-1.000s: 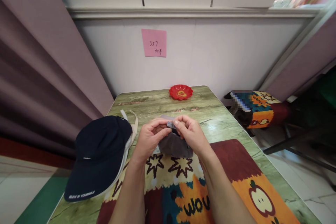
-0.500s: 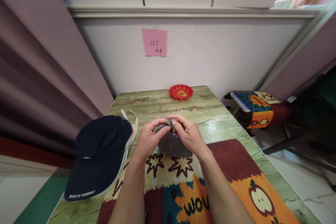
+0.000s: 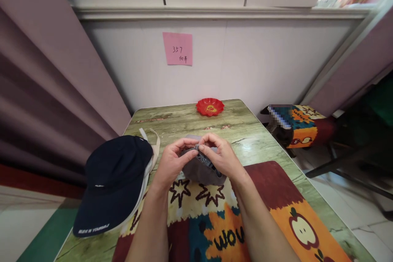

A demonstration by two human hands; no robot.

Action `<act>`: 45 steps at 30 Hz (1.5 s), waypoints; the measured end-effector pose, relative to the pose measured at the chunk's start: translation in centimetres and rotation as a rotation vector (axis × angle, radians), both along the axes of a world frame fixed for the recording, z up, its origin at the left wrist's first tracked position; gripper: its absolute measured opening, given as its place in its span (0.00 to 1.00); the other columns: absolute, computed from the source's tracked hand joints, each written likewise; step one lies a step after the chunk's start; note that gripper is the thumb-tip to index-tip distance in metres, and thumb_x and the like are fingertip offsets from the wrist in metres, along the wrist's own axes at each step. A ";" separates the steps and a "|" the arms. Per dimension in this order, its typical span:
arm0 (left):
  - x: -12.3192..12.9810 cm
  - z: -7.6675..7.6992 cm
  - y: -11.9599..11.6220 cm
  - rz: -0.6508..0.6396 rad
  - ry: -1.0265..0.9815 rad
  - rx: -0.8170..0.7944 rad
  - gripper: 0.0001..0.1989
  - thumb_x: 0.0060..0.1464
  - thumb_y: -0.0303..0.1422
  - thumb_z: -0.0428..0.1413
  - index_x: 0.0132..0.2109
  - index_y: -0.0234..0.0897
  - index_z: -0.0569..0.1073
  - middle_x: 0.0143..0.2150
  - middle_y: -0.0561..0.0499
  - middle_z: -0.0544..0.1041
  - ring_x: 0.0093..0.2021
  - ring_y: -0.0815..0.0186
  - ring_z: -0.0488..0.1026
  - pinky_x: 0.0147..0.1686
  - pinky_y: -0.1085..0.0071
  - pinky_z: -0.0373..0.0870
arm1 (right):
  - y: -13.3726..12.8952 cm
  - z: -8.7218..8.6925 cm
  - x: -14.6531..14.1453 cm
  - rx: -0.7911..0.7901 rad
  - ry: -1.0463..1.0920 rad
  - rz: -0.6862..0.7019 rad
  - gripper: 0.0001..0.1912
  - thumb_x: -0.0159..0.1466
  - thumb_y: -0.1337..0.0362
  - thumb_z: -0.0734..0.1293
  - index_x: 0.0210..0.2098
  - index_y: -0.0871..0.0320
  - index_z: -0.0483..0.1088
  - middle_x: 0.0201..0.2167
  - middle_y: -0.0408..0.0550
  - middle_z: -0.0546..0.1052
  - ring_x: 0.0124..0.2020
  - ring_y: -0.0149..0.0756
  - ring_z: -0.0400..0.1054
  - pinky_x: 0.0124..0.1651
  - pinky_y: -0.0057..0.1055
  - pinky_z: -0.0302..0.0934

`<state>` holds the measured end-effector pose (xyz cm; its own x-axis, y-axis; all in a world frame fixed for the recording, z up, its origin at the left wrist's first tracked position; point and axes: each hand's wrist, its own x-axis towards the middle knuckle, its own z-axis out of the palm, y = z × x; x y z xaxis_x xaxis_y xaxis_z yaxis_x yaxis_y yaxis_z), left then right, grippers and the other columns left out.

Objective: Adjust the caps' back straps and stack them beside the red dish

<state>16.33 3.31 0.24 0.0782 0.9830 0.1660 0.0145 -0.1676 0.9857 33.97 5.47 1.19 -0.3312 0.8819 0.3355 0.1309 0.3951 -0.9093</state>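
Observation:
A small grey cloth item (image 3: 202, 173), shaped like a pouch, sits before me on the patterned mat's far edge. Its top gapes a little, and a dark patterned material (image 3: 204, 160) shows inside. Thumb and fingers of my left hand (image 3: 173, 160) pinch the upper rim at its left. Right beside them, the fingertips of my right hand (image 3: 220, 156) pinch the same rim, almost touching the left ones. My fingers cover the exact spot being gripped. Left of my hands lies a navy cap (image 3: 115, 180) with pale straps (image 3: 156, 144).
A red scalloped dish (image 3: 210, 107) stands at the far end of the green wood-look table (image 3: 172, 120). The colourful mat (image 3: 267, 182) covers the near part. A pink note (image 3: 178, 49) is on the wall. To the right stands a stool with a similar cover (image 3: 302, 127).
My fingertips have shifted slightly along the grey item's rim, and more of the patterned inside shows. The grey strip seen between my fingers is now mostly hidden. The view has moved slightly.

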 end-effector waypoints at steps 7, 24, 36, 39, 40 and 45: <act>-0.1 0.0 0.0 -0.035 0.047 -0.029 0.11 0.49 0.33 0.67 0.39 0.36 0.78 0.37 0.51 0.78 0.38 0.66 0.73 0.42 0.72 0.69 | 0.2 -0.2 -0.1 -0.017 0.115 -0.024 0.02 0.64 0.66 0.66 0.34 0.57 0.69 0.33 0.42 0.70 0.34 0.31 0.65 0.39 0.28 0.58; -0.5 0.0 0.0 -0.170 0.116 -0.138 0.14 0.49 0.39 0.66 0.39 0.35 0.76 0.37 0.51 0.77 0.40 0.64 0.71 0.44 0.69 0.63 | -0.2 -0.3 -0.6 -0.306 0.443 0.098 0.12 0.65 0.53 0.67 0.38 0.53 0.64 0.22 0.37 0.72 0.18 0.25 0.63 0.21 0.21 0.56; -0.1 0.1 -0.1 -0.153 -0.157 -0.167 0.08 0.52 0.35 0.62 0.36 0.36 0.75 0.32 0.53 0.74 0.34 0.67 0.68 0.38 0.73 0.61 | -0.5 0.4 -0.5 -0.311 0.379 0.051 0.12 0.62 0.55 0.70 0.34 0.57 0.70 0.27 0.40 0.72 0.24 0.25 0.65 0.28 0.23 0.61; 0.2 0.3 -0.1 -0.119 -0.139 -0.174 0.09 0.52 0.37 0.62 0.34 0.35 0.74 0.30 0.54 0.72 0.32 0.68 0.66 0.36 0.73 0.60 | -0.5 0.6 -0.5 -0.293 0.327 0.027 0.11 0.62 0.55 0.69 0.32 0.57 0.70 0.26 0.40 0.70 0.24 0.26 0.65 0.29 0.24 0.62; 0.2 0.3 -0.1 -0.113 -0.127 -0.177 0.09 0.52 0.37 0.63 0.34 0.35 0.74 0.30 0.53 0.73 0.32 0.68 0.66 0.36 0.73 0.61 | -0.6 0.6 -0.5 -0.289 0.300 0.008 0.11 0.62 0.56 0.69 0.32 0.57 0.69 0.25 0.40 0.70 0.24 0.27 0.65 0.29 0.25 0.62; 0.1 0.3 -0.2 -0.108 -0.079 -0.186 0.11 0.51 0.39 0.63 0.35 0.35 0.75 0.31 0.52 0.74 0.33 0.68 0.67 0.36 0.73 0.62 | -0.4 0.0 -0.6 -0.225 0.082 -0.161 0.07 0.61 0.60 0.67 0.30 0.56 0.69 0.20 0.39 0.71 0.20 0.29 0.65 0.25 0.25 0.58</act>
<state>16.42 3.12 0.54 0.1785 0.9839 -0.0072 -0.0724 0.0204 0.9972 33.36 5.03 1.19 -0.1611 0.9762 0.1451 0.0984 0.1622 -0.9818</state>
